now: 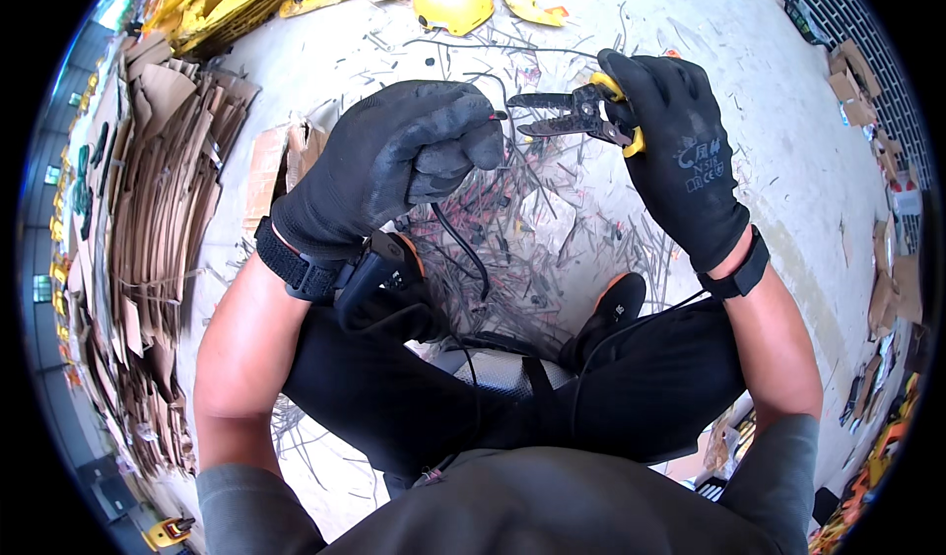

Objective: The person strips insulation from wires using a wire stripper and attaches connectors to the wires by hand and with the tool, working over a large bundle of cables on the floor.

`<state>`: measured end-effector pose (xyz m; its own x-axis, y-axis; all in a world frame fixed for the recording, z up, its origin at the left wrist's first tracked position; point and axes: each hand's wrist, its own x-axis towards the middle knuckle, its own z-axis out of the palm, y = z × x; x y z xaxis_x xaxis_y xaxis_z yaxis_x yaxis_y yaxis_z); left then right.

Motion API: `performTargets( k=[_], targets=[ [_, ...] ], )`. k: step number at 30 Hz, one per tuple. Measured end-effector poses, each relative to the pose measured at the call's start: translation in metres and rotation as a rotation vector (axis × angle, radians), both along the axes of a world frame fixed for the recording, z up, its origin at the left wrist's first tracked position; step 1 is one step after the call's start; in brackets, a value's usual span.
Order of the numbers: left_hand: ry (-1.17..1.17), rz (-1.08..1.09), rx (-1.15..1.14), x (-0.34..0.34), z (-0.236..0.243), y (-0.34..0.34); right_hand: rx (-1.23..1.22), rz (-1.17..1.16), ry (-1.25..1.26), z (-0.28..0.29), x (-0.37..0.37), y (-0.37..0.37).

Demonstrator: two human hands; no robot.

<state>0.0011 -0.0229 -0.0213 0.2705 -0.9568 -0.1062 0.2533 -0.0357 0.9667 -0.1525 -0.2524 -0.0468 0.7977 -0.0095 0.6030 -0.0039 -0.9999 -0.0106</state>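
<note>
My left hand (409, 151), in a black work glove, is closed on a black cable (463, 242). A short end with a bit of red pokes out past the fingertips, and a longer length hangs below the fist. Across from it, my right hand (682, 136), gloved the same way, grips a wire stripper (579, 117) with yellow handles. The stripper's dark jaws are spread and point left, close to the cable end but apart from it. Part of the handles is hidden in the right glove.
Many cut wire scraps (527, 269) litter the floor between my feet. Flattened cardboard (163, 200) is stacked at the left. A yellow helmet (453, 1) lies at the far side near yellow pieces (227, 3). Cardboard boxes (852, 97) stand along the right wall.
</note>
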Motion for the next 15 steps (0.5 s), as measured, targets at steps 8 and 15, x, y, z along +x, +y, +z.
performTargets(
  k=[8, 15],
  targets=[
    [-0.114, 0.058, 0.028, 0.001, -0.008, 0.006, -0.049, -0.04, -0.017, -0.003, -0.001, 0.001],
    [-1.213, 0.053, -0.381, 0.018, -0.015, 0.008, -0.057, -0.054, 0.006, -0.002, -0.001, 0.004]
  ],
)
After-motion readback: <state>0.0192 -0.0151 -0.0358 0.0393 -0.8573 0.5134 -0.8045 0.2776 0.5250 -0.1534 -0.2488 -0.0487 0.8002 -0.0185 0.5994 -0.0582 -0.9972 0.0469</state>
